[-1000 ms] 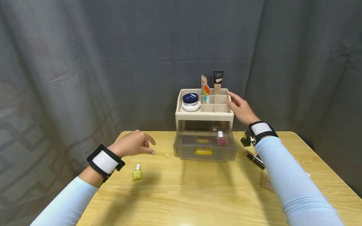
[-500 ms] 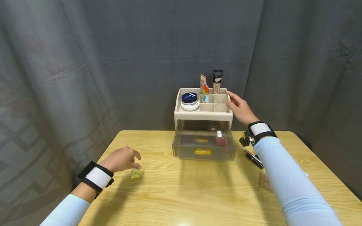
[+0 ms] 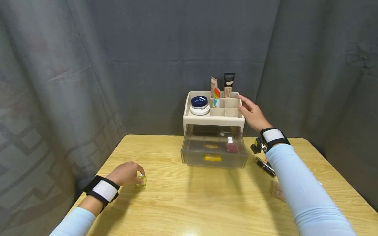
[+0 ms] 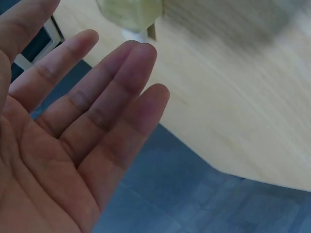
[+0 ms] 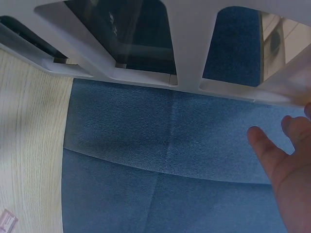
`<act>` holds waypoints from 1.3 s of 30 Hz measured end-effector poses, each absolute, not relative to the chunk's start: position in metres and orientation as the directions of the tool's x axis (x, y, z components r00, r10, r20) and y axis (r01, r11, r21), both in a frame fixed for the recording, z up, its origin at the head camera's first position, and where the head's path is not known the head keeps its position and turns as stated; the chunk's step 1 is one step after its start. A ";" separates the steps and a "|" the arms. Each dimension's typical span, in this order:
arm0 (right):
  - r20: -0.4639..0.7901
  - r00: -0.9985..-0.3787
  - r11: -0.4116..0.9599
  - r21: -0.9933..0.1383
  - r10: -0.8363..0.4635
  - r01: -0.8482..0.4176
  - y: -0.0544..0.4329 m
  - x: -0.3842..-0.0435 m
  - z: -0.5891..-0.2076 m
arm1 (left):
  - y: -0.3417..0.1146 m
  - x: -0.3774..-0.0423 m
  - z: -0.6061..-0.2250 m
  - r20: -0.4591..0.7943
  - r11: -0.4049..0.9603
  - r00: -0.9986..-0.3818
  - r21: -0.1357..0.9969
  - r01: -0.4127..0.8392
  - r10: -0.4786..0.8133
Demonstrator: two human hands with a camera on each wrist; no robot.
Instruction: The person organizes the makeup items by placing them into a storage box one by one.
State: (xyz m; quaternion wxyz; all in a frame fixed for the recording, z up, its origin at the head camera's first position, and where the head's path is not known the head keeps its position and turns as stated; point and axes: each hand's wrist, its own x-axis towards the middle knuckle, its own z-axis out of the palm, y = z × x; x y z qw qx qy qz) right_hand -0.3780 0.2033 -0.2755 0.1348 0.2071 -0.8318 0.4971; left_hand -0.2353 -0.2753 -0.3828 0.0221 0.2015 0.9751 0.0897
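Note:
My left hand (image 3: pixel 127 173) is low over the table at the left, with thumb and index finger beside a small yellow-green nail polish bottle (image 3: pixel 143 180), which they partly cover. In the left wrist view the fingers are loosely extended and the bottle (image 4: pixel 133 12) lies just beyond the fingertips. My right hand (image 3: pixel 252 114) rests its fingertips at the right side of a cream cosmetics organizer (image 3: pixel 213 121); its grey see-through drawer (image 3: pixel 192 159) is pulled out. Inside the drawer lies a dark red nail polish bottle (image 3: pixel 231 147) with a white cap.
On the organizer's top stand a blue-lidded jar (image 3: pixel 199 101) on a white round case (image 3: pixel 200 111), a black-capped tube (image 3: pixel 228 85) and other tubes. A black cosmetic tube (image 3: pixel 265 166) and a pinkish palette (image 3: pixel 278 191) lie by the right forearm. Grey curtains (image 3: pixel 153 72) hang behind.
My left hand has moved left and down to the yellow-green nail polish bottle, now partly covering it. My right hand has stayed at the organizer's side.

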 end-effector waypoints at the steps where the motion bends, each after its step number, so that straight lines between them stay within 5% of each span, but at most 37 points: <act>1: 0.431 -0.877 0.419 -0.771 -0.211 -0.479 0.203 -0.378 -0.276 | -0.275 -0.236 -0.384 -0.011 0.903 -0.919 0.190 0.384 0.393; 39: 0.441 -0.875 0.394 -0.781 -0.201 -0.485 0.204 -0.382 -0.277 | -0.267 -0.240 -0.409 0.061 0.913 -0.914 0.061 0.403 0.400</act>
